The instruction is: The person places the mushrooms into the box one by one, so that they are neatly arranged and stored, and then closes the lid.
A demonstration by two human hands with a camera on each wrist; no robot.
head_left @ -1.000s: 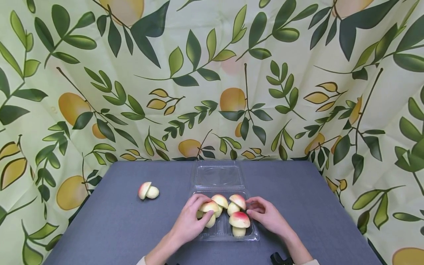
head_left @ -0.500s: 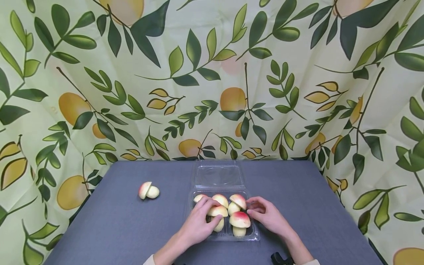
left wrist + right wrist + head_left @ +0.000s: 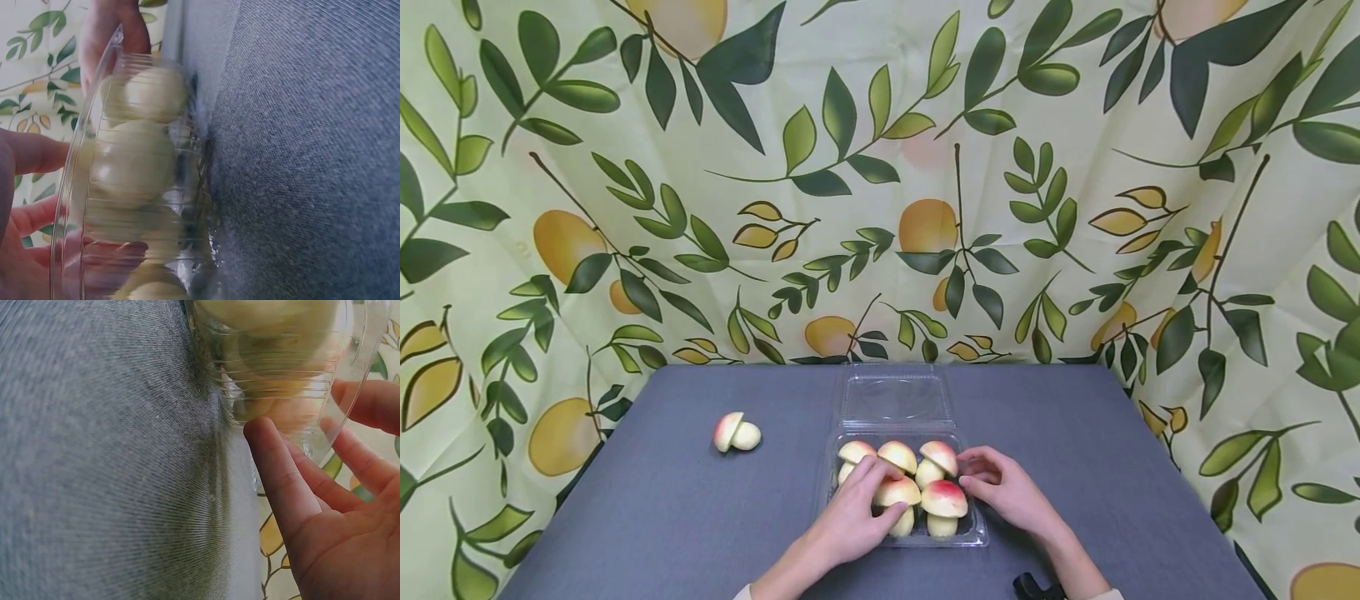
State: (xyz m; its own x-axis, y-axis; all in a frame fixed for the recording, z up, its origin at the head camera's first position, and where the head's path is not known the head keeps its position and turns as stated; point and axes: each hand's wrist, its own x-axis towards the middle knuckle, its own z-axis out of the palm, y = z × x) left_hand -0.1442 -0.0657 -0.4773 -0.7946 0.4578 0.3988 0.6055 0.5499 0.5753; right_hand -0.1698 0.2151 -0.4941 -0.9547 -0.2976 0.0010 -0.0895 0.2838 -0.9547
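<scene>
A hinged clear plastic container (image 3: 925, 540) stands near the front of the table with its lid (image 3: 895, 398) laid back. Several cream mushrooms with red-tinted caps sit in it, among them a front-right mushroom (image 3: 943, 500) with the reddest cap. My left hand (image 3: 850, 521) reaches over the front-left part and holds a mushroom (image 3: 897, 492) between thumb and fingers, stem toward me. At the container's right side my right hand (image 3: 1007, 492) rests its fairly straight fingers against the wall and rim. One fingertip (image 3: 259, 428) touches the ribbed wall low down, close to the table.
Another mushroom (image 3: 736, 432) lies on its side on the grey table (image 3: 700, 517), left of the container. Behind the table hangs a leaf-and-fruit patterned cloth (image 3: 880, 183). A black object (image 3: 1033, 586) shows at the right wrist.
My left hand has moved right and slightly toward me with its mushroom, which now stands beside the front-right one. A back-left mushroom has come into view. The right hand has stayed still.
</scene>
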